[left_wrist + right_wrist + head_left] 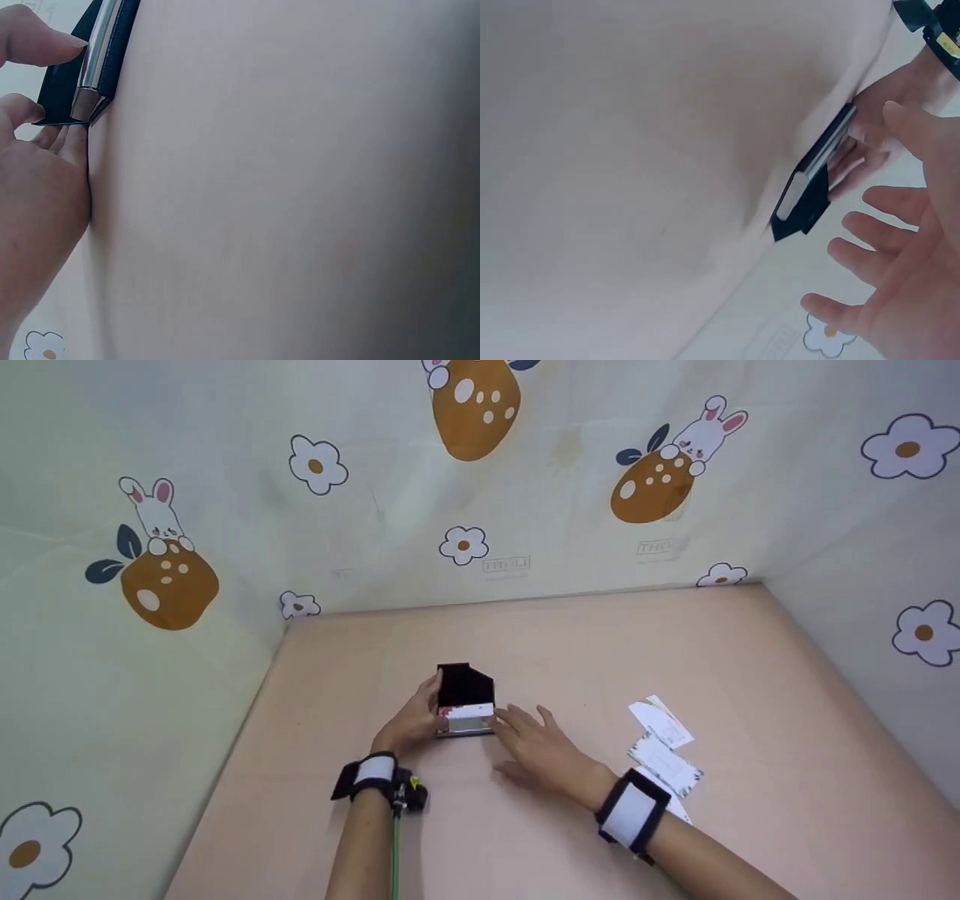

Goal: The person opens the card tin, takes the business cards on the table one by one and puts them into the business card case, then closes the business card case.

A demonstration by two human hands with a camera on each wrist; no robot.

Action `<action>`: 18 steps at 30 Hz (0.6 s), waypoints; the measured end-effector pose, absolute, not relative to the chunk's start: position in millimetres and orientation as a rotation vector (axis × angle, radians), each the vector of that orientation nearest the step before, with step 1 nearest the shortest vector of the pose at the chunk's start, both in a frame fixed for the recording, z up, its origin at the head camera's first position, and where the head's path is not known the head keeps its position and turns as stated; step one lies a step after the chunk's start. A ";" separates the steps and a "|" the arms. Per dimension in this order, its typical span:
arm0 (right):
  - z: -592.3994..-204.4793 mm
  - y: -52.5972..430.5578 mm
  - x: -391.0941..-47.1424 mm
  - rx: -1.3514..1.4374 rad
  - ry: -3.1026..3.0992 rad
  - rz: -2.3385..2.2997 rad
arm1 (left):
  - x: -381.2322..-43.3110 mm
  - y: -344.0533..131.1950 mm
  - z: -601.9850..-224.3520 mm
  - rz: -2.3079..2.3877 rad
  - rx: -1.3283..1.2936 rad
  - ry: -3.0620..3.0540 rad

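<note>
A small black business card case stands open on the table, its flap raised at the back. A white card with red print shows above the silvery front part. My left hand grips the case's left side, the thumb at its near left corner; in the left wrist view, fingers lie against the dark flap. Beside the right edge is my right hand, fingers extended and holding nothing. The right wrist view shows these fingers spread, apart from the case.
To the right, several white printed cards lie partly overlapping on the pink table, some partly hidden by my right wrist strap. A green cable runs along my left forearm. Patterned cloth walls enclose the back and sides.
</note>
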State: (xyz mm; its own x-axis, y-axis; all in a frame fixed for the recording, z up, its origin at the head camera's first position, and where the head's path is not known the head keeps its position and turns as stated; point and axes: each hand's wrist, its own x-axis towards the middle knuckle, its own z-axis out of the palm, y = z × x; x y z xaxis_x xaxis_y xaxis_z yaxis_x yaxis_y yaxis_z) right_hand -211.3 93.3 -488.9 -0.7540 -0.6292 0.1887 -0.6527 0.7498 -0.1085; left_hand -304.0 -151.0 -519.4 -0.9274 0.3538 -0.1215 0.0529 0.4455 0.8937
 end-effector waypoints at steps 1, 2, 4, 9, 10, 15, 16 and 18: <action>-487.9 98.7 -209.1 1.023 -2.806 0.262 | -304.6 -150.9 -519.3 1.466 0.346 2.412; -486.8 104.0 -207.0 1.013 -2.803 0.265 | -304.9 -151.1 -519.6 1.458 0.342 2.414; -483.8 114.2 -202.7 0.992 -2.790 0.276 | -305.8 -151.6 -519.4 1.454 0.336 2.411; -475.0 135.7 -192.8 0.963 -2.722 0.242 | -308.0 -153.6 -518.4 1.472 0.336 2.395; -473.5 139.7 -190.6 0.959 -2.712 0.229 | -308.2 -153.8 -518.3 1.479 0.339 2.393; -471.9 160.0 -179.6 0.933 -2.678 0.151 | -307.5 -152.6 -520.1 1.490 0.322 2.388; -472.3 164.1 -177.4 0.931 -2.669 0.140 | -307.2 -152.0 -520.7 1.490 0.320 2.388; -474.4 173.1 -173.3 0.928 -2.635 0.124 | -306.5 -150.5 -521.5 1.480 0.318 2.393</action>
State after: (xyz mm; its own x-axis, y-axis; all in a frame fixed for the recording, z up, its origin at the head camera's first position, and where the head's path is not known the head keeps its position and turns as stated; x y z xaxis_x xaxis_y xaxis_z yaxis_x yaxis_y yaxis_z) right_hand -173.3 173.1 -474.4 -0.7273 -0.5920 0.3472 -0.6220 0.7824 0.0311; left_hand -306.5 -150.5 -521.5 -0.9278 0.3445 -0.1431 0.0258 0.4419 0.8967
